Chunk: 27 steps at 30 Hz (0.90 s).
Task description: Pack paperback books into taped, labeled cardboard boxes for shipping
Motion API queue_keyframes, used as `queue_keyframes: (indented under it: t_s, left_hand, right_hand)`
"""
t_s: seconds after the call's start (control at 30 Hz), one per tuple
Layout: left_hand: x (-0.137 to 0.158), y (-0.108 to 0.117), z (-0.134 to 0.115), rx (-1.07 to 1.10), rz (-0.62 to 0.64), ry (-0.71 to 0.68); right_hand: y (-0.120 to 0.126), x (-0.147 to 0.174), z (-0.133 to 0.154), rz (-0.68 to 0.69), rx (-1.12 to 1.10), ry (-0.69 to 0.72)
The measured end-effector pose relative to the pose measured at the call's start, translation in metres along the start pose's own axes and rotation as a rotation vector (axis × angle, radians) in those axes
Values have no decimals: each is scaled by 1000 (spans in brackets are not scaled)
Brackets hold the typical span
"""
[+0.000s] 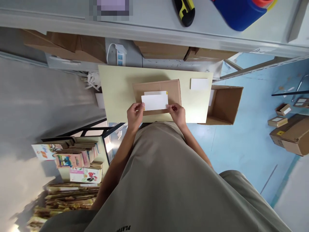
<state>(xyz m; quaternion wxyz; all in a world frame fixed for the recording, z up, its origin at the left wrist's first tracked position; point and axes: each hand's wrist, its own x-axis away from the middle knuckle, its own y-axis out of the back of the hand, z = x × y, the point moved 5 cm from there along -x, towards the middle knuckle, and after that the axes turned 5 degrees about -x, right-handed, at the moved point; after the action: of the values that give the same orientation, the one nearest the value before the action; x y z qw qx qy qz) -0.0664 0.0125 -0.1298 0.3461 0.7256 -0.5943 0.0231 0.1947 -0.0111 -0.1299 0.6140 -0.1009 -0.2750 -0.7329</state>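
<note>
A white label (154,101) with small yellow marks at its corners is stretched between my two hands. My left hand (135,115) pinches its left edge between thumb and fingers, and my right hand (177,113) pinches its right edge. Under the label lies a brown cardboard box (171,86) on the pale yellow table (118,93). Part of another white label (152,93) shows just behind the held one, on the box's surface. Whether the held label touches the box, I cannot tell.
A white card (199,84) lies at the table's right. An open cardboard box (223,104) stands beyond that edge. Above, a grey shelf (149,24) carries a yellow-black utility knife (185,12) and a blue container (238,14). Book stacks (77,156) are at lower left.
</note>
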Motion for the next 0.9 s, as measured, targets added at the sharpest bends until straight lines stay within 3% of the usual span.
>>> queue_keyframes:
  t_s: [0.37,0.9]
  left_hand:
    - [-34,-23,12,-61,0,-59]
    - [-34,-30,7,-292,-56,-102]
  right_hand:
    - [-17,-21,-10,-62,312,76]
    - [-21,-30,-8,-83,511,-8]
